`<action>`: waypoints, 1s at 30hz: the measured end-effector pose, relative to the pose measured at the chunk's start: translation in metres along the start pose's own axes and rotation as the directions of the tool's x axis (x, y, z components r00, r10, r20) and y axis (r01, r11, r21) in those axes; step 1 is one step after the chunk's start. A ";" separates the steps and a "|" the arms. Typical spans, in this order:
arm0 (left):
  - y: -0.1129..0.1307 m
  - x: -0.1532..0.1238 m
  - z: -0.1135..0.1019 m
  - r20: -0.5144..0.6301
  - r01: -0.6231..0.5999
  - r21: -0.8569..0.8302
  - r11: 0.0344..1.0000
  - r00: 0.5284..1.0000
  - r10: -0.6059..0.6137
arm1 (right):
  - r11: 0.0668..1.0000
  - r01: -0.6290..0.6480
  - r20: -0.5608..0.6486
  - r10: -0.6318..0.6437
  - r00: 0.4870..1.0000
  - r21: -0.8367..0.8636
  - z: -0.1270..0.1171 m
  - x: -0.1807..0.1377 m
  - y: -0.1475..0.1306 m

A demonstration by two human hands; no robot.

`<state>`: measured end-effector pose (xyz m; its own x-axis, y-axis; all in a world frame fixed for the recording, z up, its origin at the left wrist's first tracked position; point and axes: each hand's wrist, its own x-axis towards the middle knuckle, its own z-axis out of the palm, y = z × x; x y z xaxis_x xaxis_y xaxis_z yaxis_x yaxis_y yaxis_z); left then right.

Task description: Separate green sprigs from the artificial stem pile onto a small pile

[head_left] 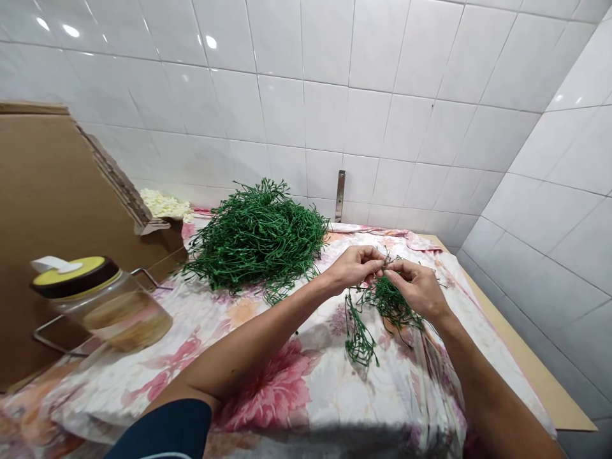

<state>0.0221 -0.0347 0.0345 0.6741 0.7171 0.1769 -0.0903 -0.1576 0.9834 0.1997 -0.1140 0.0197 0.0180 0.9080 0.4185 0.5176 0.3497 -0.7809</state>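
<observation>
My left hand [356, 266] and my right hand [417, 288] meet over the cloth, fingertips almost touching. Each is closed in a pinch on thin green stems with small bud-like tips, whose ends show between the fingers. Just below and behind the hands lies a small heap of green stems [394, 305]. A separate little bunch of green stems [359, 341] lies below my left hand, nearer to me. To the left, well apart from my hands, rises a large pile of the same green stems [261, 239]. The fingers partly hide what they pinch.
A floral cloth [272, 389] covers the table, with bare board [540, 376] along the right edge. At the left stand a clear jar with a yellow lid [129, 319] and a cardboard box [43, 210]. Pale yellow pieces [165, 204] lie behind. A metal bracket [340, 194] is at the tiled wall.
</observation>
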 end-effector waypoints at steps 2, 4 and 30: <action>0.001 -0.001 0.002 -0.008 -0.005 0.044 0.999 1.000 0.005 | 1.000 -0.005 -0.008 0.005 1.000 -0.002 0.000 0.000 0.002; 0.001 -0.002 0.003 -0.035 -0.032 0.138 0.990 0.999 0.037 | 1.000 -0.012 -0.045 0.011 0.999 -0.020 0.000 0.000 0.003; 0.007 -0.011 0.001 0.091 -0.319 0.800 0.508 0.902 0.423 | 0.683 -0.411 0.234 0.341 0.910 0.603 0.011 0.003 0.010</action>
<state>0.0151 -0.0439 0.0390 0.6361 0.5184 0.5716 0.3259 -0.8519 0.4099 0.1960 -0.1051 0.0079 -0.0076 1.0000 0.0061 -0.1700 0.0047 -0.9854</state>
